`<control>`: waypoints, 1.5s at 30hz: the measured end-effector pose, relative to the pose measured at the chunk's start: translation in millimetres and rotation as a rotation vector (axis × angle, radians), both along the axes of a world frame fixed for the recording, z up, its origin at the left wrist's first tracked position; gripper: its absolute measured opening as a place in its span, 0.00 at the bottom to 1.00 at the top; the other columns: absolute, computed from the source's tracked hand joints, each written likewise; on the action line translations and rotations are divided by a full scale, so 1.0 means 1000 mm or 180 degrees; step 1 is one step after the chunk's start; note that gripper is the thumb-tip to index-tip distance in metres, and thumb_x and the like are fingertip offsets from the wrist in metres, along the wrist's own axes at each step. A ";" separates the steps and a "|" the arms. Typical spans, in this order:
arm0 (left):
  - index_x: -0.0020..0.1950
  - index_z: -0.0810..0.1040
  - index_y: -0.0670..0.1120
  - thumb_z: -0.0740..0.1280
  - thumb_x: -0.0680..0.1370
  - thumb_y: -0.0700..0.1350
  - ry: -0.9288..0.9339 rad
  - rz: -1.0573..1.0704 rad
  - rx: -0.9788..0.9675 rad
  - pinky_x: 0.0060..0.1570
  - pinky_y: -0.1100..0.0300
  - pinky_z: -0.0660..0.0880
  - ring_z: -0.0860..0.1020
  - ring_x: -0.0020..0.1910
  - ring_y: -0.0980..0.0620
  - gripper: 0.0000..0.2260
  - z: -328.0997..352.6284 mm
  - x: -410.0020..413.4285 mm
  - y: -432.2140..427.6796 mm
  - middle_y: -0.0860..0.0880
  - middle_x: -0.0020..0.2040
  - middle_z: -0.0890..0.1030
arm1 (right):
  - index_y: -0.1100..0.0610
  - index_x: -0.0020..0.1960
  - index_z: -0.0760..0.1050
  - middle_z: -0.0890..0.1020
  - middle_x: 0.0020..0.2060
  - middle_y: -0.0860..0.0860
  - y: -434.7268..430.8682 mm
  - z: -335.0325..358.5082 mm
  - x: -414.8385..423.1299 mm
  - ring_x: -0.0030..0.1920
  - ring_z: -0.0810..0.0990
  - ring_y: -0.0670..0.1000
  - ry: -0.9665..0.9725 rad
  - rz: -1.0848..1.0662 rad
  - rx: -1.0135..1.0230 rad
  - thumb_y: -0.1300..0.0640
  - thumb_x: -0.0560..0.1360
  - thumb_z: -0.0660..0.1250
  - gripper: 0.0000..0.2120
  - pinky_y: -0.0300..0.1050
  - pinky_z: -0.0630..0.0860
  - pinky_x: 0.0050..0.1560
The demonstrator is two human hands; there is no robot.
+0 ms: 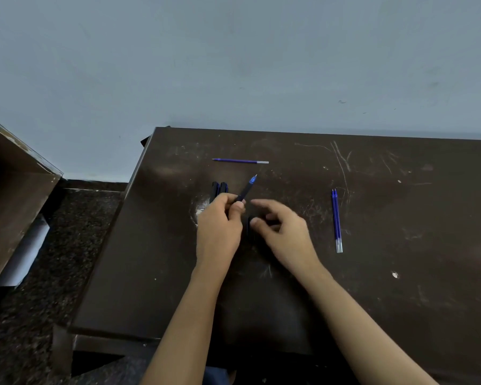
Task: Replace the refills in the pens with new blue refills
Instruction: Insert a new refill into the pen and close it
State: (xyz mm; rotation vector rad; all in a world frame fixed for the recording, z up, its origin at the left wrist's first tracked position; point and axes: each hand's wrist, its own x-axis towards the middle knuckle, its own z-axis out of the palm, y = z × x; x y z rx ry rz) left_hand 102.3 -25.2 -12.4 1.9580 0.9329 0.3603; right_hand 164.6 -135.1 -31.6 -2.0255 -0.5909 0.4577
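Observation:
My left hand (220, 226) grips a dark pen (245, 189) with a blue tip that points up and to the right. Two more dark pens (218, 189) lie side by side just beyond that hand. My right hand (282, 230) hovers low beside it with its fingers loosely curled over a small dark piece (251, 227) on the table; I cannot tell whether it touches the piece. One blue refill (240, 161) lies crosswise farther back. Two blue refills (336, 220) lie together to the right.
The dark scratched table (400, 245) stands against a pale blue wall. Its left edge drops to a speckled floor (75, 245), where a brown piece of furniture (9, 190) stands at the far left.

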 end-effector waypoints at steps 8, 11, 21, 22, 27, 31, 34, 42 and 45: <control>0.55 0.79 0.47 0.66 0.77 0.44 0.0085 0.0017 0.0194 0.49 0.55 0.78 0.81 0.47 0.52 0.07 0.000 -0.001 -0.004 0.50 0.48 0.82 | 0.54 0.49 0.78 0.76 0.51 0.50 -0.004 -0.003 -0.003 0.48 0.78 0.52 -0.0744 0.0444 -0.0863 0.60 0.71 0.68 0.08 0.51 0.77 0.49; 0.54 0.79 0.47 0.66 0.77 0.44 0.0100 -0.0060 0.0154 0.51 0.56 0.78 0.80 0.47 0.52 0.07 -0.001 -0.001 -0.004 0.50 0.47 0.82 | 0.54 0.49 0.76 0.78 0.48 0.51 -0.012 -0.004 0.008 0.48 0.77 0.54 -0.0797 0.0117 -0.1028 0.65 0.69 0.65 0.11 0.51 0.75 0.49; 0.52 0.79 0.48 0.66 0.77 0.43 0.0077 -0.0520 0.0054 0.40 0.70 0.70 0.77 0.42 0.59 0.05 -0.001 0.002 -0.006 0.54 0.42 0.80 | 0.55 0.58 0.76 0.78 0.36 0.49 -0.024 0.014 0.040 0.35 0.78 0.44 0.2317 -0.1231 0.1825 0.71 0.73 0.63 0.18 0.39 0.77 0.43; 0.52 0.80 0.49 0.67 0.77 0.43 0.0088 -0.0585 0.0065 0.39 0.71 0.70 0.77 0.41 0.60 0.05 -0.001 0.002 -0.007 0.55 0.41 0.80 | 0.55 0.56 0.76 0.78 0.35 0.49 -0.024 0.015 0.042 0.34 0.78 0.44 0.2575 -0.1316 0.2128 0.72 0.74 0.63 0.17 0.41 0.77 0.46; 0.52 0.81 0.50 0.68 0.76 0.44 0.0148 -0.0832 0.0037 0.39 0.79 0.69 0.78 0.39 0.63 0.06 -0.001 0.002 -0.010 0.57 0.41 0.81 | 0.56 0.49 0.74 0.79 0.39 0.52 -0.025 0.014 0.044 0.38 0.80 0.47 0.2866 -0.1532 0.2701 0.71 0.75 0.63 0.11 0.39 0.80 0.42; 0.54 0.82 0.50 0.68 0.76 0.46 0.0187 -0.0887 0.0038 0.38 0.76 0.71 0.78 0.41 0.63 0.08 -0.001 0.002 -0.011 0.58 0.41 0.81 | 0.57 0.51 0.72 0.79 0.42 0.53 -0.026 0.011 0.046 0.41 0.81 0.47 0.2702 -0.1475 0.2748 0.70 0.75 0.63 0.10 0.39 0.80 0.44; 0.55 0.82 0.49 0.68 0.76 0.46 0.0210 -0.0876 0.0070 0.40 0.73 0.70 0.78 0.42 0.62 0.09 -0.001 0.003 -0.011 0.56 0.43 0.82 | 0.56 0.52 0.73 0.80 0.43 0.54 -0.026 0.011 0.044 0.43 0.81 0.48 0.2626 -0.1324 0.2689 0.70 0.75 0.63 0.11 0.40 0.80 0.45; 0.51 0.83 0.48 0.67 0.77 0.48 0.0015 -0.0729 -0.0300 0.34 0.76 0.70 0.76 0.30 0.66 0.08 0.002 0.005 -0.020 0.53 0.39 0.84 | 0.59 0.57 0.72 0.80 0.31 0.50 -0.014 0.008 0.026 0.34 0.80 0.47 0.1728 -0.0740 0.1961 0.68 0.75 0.65 0.13 0.41 0.78 0.43; 0.45 0.83 0.49 0.67 0.77 0.47 -0.0041 -0.0562 -0.0187 0.35 0.76 0.70 0.78 0.33 0.66 0.06 0.003 0.006 -0.023 0.55 0.35 0.83 | 0.57 0.58 0.71 0.79 0.30 0.50 -0.009 0.003 0.019 0.34 0.78 0.49 0.1446 -0.0793 0.1768 0.65 0.74 0.67 0.14 0.46 0.76 0.42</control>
